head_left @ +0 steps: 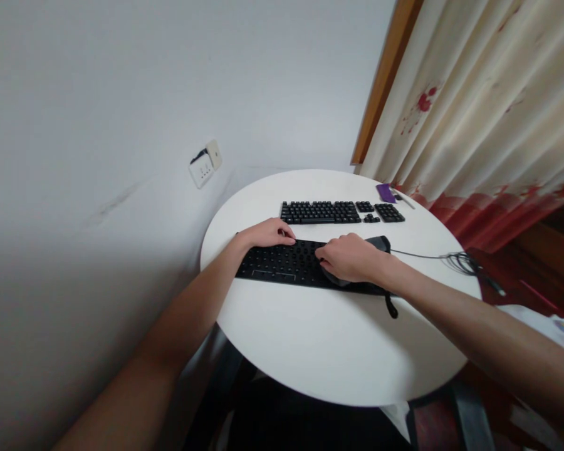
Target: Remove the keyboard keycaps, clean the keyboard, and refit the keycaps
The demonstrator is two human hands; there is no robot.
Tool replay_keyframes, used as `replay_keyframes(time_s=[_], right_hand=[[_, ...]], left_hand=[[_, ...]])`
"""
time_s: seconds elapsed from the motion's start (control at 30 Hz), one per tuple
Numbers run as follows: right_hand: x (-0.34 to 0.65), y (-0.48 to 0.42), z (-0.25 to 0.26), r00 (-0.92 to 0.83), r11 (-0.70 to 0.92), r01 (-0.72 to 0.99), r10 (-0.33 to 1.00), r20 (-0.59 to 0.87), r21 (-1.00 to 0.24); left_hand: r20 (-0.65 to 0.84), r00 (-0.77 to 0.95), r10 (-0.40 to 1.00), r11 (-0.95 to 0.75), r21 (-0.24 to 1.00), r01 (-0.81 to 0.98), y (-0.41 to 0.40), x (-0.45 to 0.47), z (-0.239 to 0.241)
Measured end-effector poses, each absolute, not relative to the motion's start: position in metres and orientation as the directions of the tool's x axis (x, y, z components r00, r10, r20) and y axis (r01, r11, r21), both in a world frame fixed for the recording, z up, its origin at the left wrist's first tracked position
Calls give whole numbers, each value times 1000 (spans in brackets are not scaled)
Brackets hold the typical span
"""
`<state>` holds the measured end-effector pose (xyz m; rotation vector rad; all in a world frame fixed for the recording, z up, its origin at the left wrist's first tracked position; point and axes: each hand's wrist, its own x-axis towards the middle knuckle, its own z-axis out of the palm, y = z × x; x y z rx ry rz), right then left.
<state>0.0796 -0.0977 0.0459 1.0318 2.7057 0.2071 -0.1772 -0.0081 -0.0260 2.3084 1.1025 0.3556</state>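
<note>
A black keyboard base with its keycaps off lies on the round white table. My left hand rests at its back edge, fingers bent over it and thumb near the switches. Over the right half of the base, my right hand is closed on a dark grey object, which shows on both sides of the fist. Most of that object is covered by the hand, so its kind is unclear. A short black strap hangs out below the wrist. Behind the base sit the black keycaps, laid out in keyboard order.
A purple item and a thin pale tool lie at the table's back right. Coiled black cable reaches the right edge. A wall socket is at the left, and a patterned curtain hangs at the right.
</note>
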Motion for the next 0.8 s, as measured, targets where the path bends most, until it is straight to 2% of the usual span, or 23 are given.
replay_keyframes(time_s=[0.17,0.4,0.67,0.8], right_hand=[[74,-101,43,-745,804,576,591,-310,147],[58,-105,44,-753,837,502,546,-367,217],[45,-114,50,-709,824,507,566,-420,254],[51,-104,63,-595,795,548,588,-547,258]], left_hand=[[-5,627,779,-505,588,632,-10,-176,-24],[-9,610,792,-477,613,629,-10,-177,-25],[-15,616,788,-479,613,628,-8,-176,-28],[-30,609,792,-445,655,611,-10,-174,-29]])
